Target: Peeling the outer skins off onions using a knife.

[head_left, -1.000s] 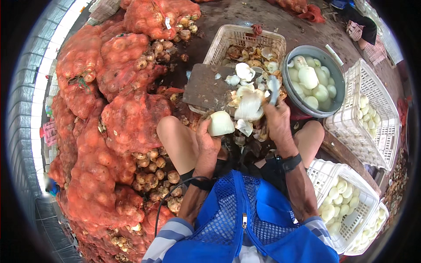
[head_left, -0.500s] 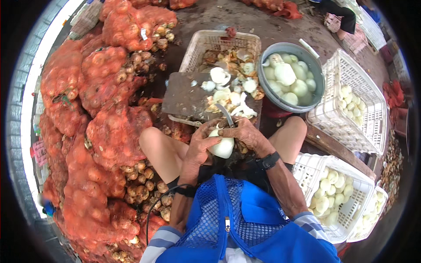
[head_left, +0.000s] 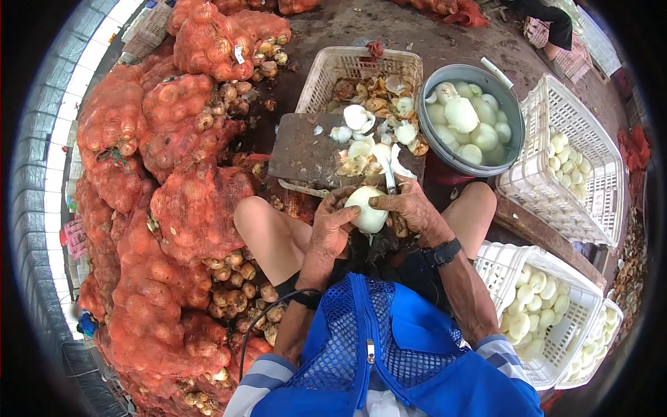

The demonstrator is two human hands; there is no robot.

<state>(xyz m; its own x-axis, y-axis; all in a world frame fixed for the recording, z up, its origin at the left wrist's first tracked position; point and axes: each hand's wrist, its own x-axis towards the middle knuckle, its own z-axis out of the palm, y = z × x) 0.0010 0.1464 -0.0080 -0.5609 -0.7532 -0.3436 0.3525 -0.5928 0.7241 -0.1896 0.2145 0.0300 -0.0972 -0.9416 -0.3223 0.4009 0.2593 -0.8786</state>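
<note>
Between my knees, my left hand grips a peeled white onion, thumb on its near side and fingers behind. My right hand is wrapped round the handle of a knife, whose blade points up and away from me. The right thumb rests against the onion's right side. Just beyond, a worn board lies across a crate, with pale onion skins heaped on its right part.
Red mesh sacks of onions pile up on my left, loose onions beside them. A bucket of peeled onions in water stands far right. White crates with peeled onions are at my right. Skins fill the crate ahead.
The onion has turned in my left hand and its pale face is more exposed. My right hand and the knife have shifted right, the blade now more upright. The whole view has moved slightly.
</note>
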